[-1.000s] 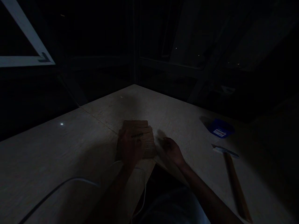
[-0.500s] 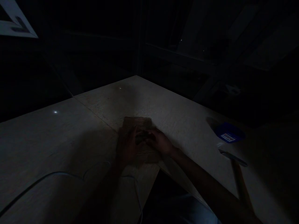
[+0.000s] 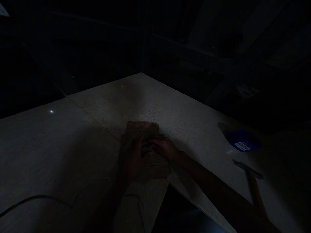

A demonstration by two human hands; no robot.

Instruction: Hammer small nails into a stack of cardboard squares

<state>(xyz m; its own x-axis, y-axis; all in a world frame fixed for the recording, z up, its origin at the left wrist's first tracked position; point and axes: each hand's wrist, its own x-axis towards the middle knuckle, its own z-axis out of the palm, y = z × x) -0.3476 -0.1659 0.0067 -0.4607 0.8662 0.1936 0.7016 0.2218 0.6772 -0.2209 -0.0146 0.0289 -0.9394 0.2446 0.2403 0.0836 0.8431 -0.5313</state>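
The scene is very dark. A small brown wooden block [image 3: 143,129] lies on the pale worktop [image 3: 85,129] near its inner corner. My left hand [image 3: 132,158] rests on the block's left side, fingers curved over it. My right hand [image 3: 164,147] lies on the block's right side, fingertips meeting the left hand over a dark spot in the block's middle. Whether either hand pinches anything small is hidden by the dark.
A blue box with a white label [image 3: 243,141] sits at the right. A hammer with a wooden handle [image 3: 252,183] lies in front of it. A thin cable [image 3: 36,200] runs across the worktop at lower left. The worktop's notch [image 3: 170,207] opens below my arms.
My right hand has moved left from the bare worktop onto the block, beside the left hand. The view has tilted down and shifted a little.
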